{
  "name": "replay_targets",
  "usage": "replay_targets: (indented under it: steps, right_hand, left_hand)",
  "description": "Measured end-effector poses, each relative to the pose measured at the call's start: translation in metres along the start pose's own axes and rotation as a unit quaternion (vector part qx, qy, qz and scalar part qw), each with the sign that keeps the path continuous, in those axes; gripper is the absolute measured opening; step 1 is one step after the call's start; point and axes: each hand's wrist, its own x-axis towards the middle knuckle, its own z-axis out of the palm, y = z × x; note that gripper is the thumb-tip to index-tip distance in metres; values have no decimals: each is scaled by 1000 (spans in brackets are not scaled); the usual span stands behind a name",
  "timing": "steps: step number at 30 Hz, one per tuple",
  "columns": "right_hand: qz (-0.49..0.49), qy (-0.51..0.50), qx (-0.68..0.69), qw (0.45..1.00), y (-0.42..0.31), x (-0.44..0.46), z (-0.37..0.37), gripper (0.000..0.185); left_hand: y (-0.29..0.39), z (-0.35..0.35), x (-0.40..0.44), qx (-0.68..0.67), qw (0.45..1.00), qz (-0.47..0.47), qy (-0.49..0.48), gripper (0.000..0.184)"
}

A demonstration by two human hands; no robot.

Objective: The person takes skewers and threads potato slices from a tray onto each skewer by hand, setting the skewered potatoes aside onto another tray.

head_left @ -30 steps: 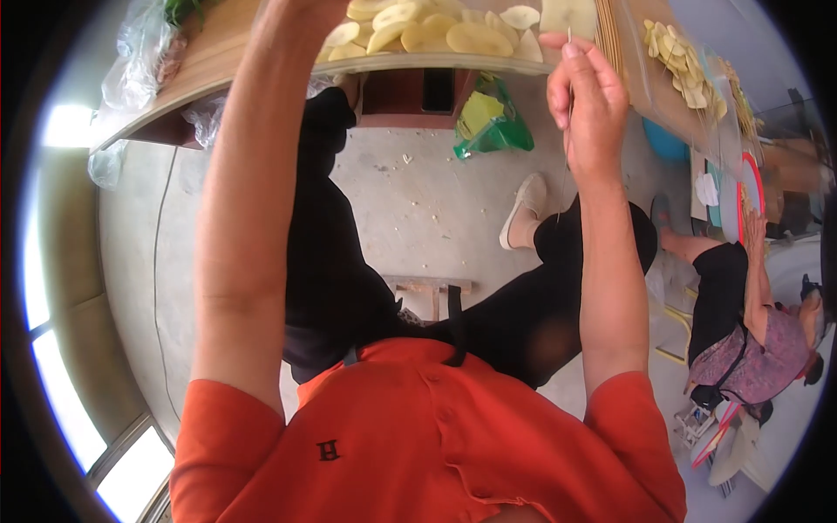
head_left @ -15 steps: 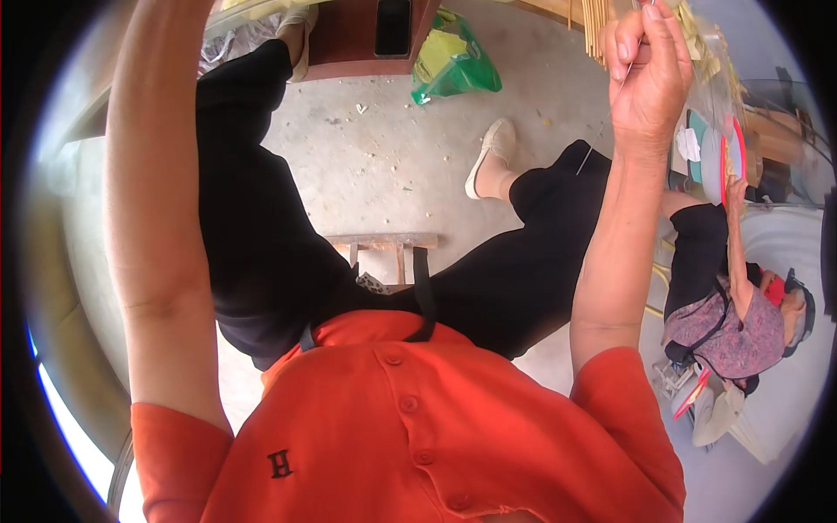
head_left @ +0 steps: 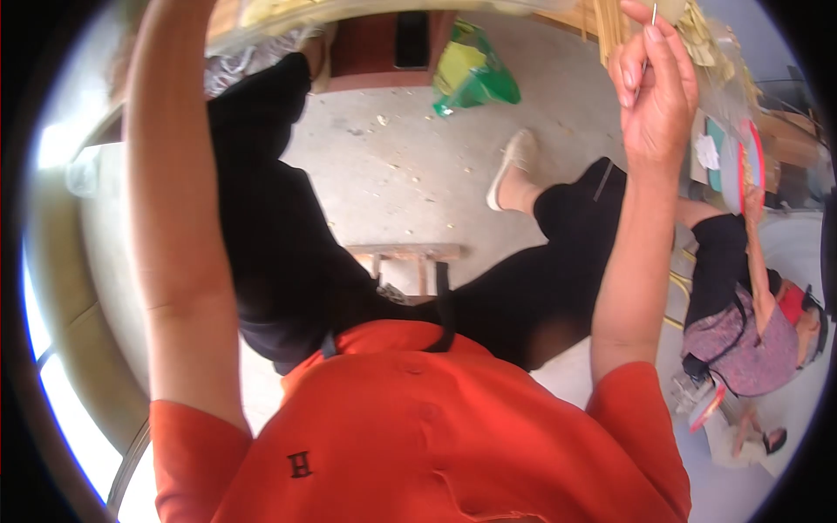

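Note:
At the upper right, my right hand (head_left: 660, 96) is raised with its palm partly turned up. Between its thumb and fingers it pinches a thin metal needle (head_left: 645, 65), which runs up past the fingertips. A thin light line (head_left: 602, 181) shows over my black trouser leg; whether it is the needle's lower end or a separate piece, I cannot tell. Just left of this hand, a bundle of thin wooden sticks (head_left: 609, 30) hangs over the table edge. My left forearm (head_left: 174, 174) reaches beyond the top of the picture, so the left hand is hidden.
A table edge (head_left: 384, 19) crosses the top. On the floor are a green plastic bag (head_left: 488, 80) and small scraps. A phone (head_left: 412, 39) lies on a dark red surface. A wooden stool (head_left: 405, 251) is between my legs. Another person (head_left: 757, 340) sits at right, near a red-rimmed tray (head_left: 751, 166).
The view has shifted, so the surroundings sit slightly lower and farther right. My right hand keeps the needle, its fingers slightly rearranged. More of a second person shows at lower right.

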Motion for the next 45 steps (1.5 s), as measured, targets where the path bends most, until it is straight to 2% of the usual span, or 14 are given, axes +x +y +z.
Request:
replay_targets:
  steps: [4,5,8,11,14,18,24,28,35,37,38,39,40,45]
  right_hand:
    - [38,13,-36,999,-4,-6,16,26]
    - [39,0,-48,998,-6,-8,17,27]
    - [49,-3,-42,998,-7,-11,24,27]
    - [48,-8,-40,998,-10,-10,31,27]
    - [60,-13,-41,997,-12,-12,35,26]
    - [80,-27,-39,996,-8,-12,38,25]
    - [89,-38,-39,995,-3,-12,46,24]
    - [95,-48,-28,994,1,-10,50,24]
    - [106,-73,-37,991,1,-9,59,24]
    - [111,-83,-34,990,0,-10,65,24]
    - [118,-93,-31,988,-1,-11,68,24]
    - [119,-108,-18,987,-2,-11,71,24]
    - [117,-108,-20,987,-3,-11,74,24]
    - [157,-159,-14,975,-11,-11,88,25]
  left_hand:
    - [0,-6,-10,322,946,-24,42,19]
    - [-45,-49,17,299,954,12,5,29]
    - [-43,-50,5,453,890,55,-1,33]
    - [-34,-48,-6,471,882,-13,-7,37]
    - [-39,-46,-8,504,863,-24,-13,37]
    - [-44,-34,-8,463,885,-30,-36,43]
    - [-53,-12,-11,505,857,57,-85,53]
    - [-37,4,-18,536,843,20,-43,37]
    - [-20,15,-9,545,836,60,23,25]
    - [-5,19,-9,324,943,-72,24,22]
    - [-10,19,-8,323,943,-69,24,22]
    - [-19,18,-8,71,991,-112,-7,23]
    - [-16,20,-10,-186,971,-148,-38,23]
    - [-9,37,-16,-328,925,-192,-31,20]
